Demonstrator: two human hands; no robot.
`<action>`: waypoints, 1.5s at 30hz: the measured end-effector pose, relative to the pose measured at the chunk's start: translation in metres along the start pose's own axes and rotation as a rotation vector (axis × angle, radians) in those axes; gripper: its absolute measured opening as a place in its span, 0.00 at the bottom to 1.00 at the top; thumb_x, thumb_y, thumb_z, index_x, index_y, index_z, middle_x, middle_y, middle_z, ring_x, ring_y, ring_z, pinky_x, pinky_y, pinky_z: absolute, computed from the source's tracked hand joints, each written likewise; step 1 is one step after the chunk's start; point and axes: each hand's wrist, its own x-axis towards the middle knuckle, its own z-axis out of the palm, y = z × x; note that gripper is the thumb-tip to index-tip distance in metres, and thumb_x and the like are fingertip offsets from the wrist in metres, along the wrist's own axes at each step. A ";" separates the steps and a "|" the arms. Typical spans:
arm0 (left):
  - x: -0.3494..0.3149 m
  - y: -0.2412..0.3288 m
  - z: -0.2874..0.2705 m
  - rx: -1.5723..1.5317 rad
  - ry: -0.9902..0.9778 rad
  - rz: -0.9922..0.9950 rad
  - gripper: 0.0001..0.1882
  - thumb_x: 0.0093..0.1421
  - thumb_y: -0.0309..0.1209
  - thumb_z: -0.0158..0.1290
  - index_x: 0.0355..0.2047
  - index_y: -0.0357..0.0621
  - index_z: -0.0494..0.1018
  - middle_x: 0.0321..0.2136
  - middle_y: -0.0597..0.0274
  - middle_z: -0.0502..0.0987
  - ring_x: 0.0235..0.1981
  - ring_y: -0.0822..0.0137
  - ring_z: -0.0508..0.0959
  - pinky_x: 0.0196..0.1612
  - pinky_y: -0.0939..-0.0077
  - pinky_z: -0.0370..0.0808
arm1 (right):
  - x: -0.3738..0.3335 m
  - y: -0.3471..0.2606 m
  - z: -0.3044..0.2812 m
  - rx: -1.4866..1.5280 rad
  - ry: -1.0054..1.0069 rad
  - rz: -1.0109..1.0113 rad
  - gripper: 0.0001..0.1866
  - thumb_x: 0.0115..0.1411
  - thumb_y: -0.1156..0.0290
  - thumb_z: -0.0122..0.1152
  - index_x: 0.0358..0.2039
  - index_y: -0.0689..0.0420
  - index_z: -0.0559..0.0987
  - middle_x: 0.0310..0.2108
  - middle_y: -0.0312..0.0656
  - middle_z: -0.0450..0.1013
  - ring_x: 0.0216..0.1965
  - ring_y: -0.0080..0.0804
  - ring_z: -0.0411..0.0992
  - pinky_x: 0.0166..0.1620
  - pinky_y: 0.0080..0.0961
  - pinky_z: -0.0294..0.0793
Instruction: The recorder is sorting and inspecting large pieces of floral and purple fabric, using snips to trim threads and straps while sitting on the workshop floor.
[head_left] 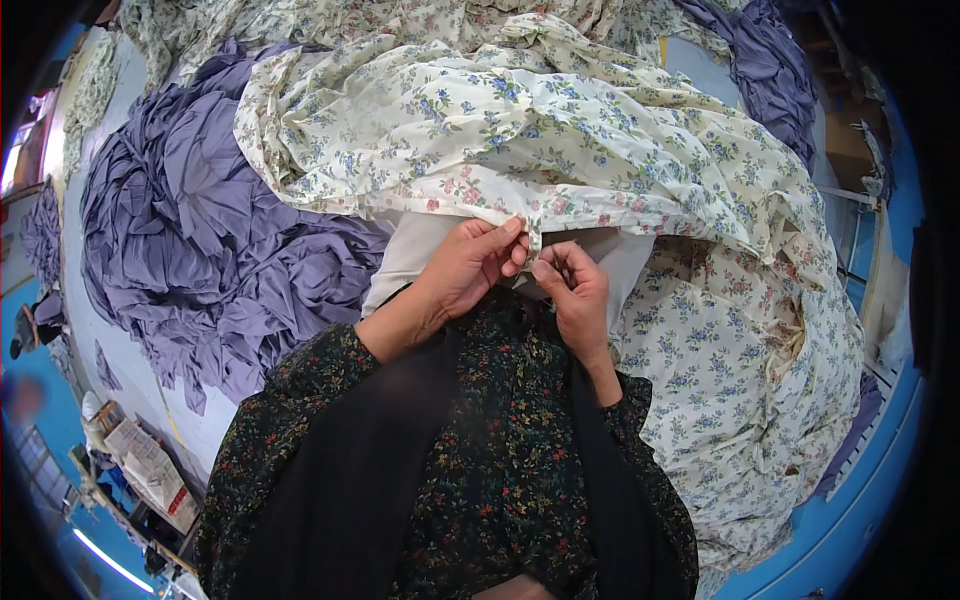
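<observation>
A large cream cloth with blue and pink flowers [440, 120] is heaped on the table in front of me, its near hem hanging toward my lap. My left hand [478, 258] pinches a narrow strip of the floral cloth [535, 238] at that hem. Just right of it, my right hand [575, 290] has thumb and fingers closed on the lower end of the same strip. The fingertips of both hands nearly meet. Behind the hands, a plain white cloth [405, 255] shows under the hem.
Crumpled purple cloth [200, 200] lies in a big pile on the left. More floral cloth [740, 400] drapes down on my right. A second purple bundle [775, 75] sits at the far right. Folded paper or card [150, 465] stands on a rack at lower left.
</observation>
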 end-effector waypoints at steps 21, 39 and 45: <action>-0.007 -0.008 0.021 0.257 0.052 -0.057 0.06 0.67 0.30 0.52 0.37 0.41 0.69 0.25 0.68 0.71 0.22 0.78 0.72 0.21 0.86 0.65 | -0.014 0.000 -0.016 -0.517 0.162 -0.411 0.11 0.63 0.64 0.61 0.38 0.59 0.76 0.26 0.44 0.74 0.24 0.37 0.73 0.28 0.28 0.70; -0.012 -0.009 0.025 0.533 -0.016 -0.012 0.07 0.67 0.32 0.52 0.38 0.41 0.71 0.26 0.68 0.75 0.26 0.79 0.74 0.27 0.87 0.70 | -0.007 -0.003 -0.023 0.043 -0.010 -0.085 0.06 0.64 0.71 0.59 0.34 0.60 0.74 0.26 0.28 0.68 0.28 0.12 0.63 0.33 0.11 0.63; -0.008 -0.010 0.021 0.290 -0.002 -0.057 0.07 0.68 0.32 0.51 0.37 0.41 0.71 0.25 0.68 0.74 0.24 0.78 0.74 0.25 0.86 0.70 | -0.010 -0.008 -0.024 -0.037 0.121 -0.208 0.13 0.65 0.64 0.59 0.41 0.62 0.73 0.28 0.30 0.69 0.30 0.15 0.66 0.37 0.13 0.65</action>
